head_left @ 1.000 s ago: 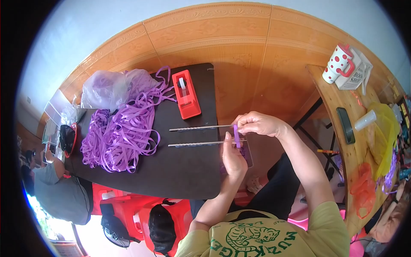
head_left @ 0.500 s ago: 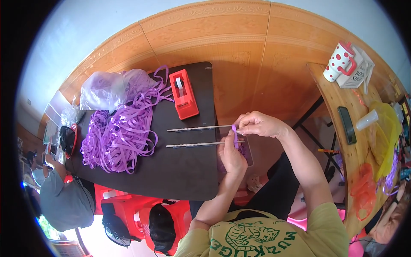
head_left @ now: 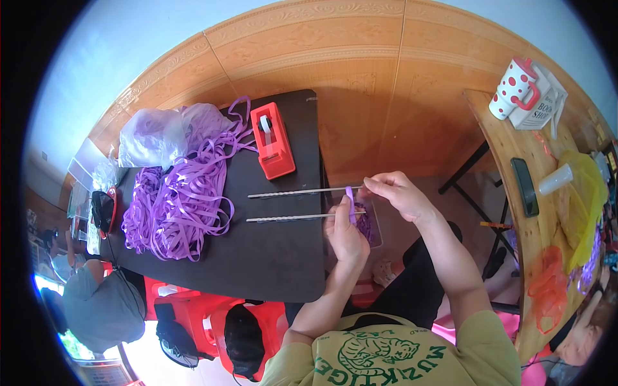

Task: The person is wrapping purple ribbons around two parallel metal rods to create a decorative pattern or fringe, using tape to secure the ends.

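Note:
Two thin, twisted metal rods, an upper one [head_left: 290,192] and a lower one [head_left: 290,219], lie parallel and jut past the right edge of the dark table [head_left: 270,257]. A purple ribbon [head_left: 351,204] spans their projecting ends. My left hand [head_left: 347,238] is closed around the ribbon at the lower rod, its thumb pressed upward along it. At the tip of the upper rod, my right hand [head_left: 402,196] has thumb and forefinger pinched together; whatever they hold is too small to make out. Beneath the hands, a clear bin [head_left: 378,235] contains purple ribbon pieces.
A heap of purple ribbon [head_left: 187,206] lies on the table beside a plastic bag [head_left: 154,135] and a red tape dispenser [head_left: 273,141]. On the right, a wooden table [head_left: 515,161] bears a phone [head_left: 524,186] and a dotted tumbler [head_left: 512,90]. Another person [head_left: 103,309] sits at left.
My right hand has shifted slightly right and up, away from the ribbon, toward the upper rod's tip. My left hand stays at the ribbon. The view has moved slightly.

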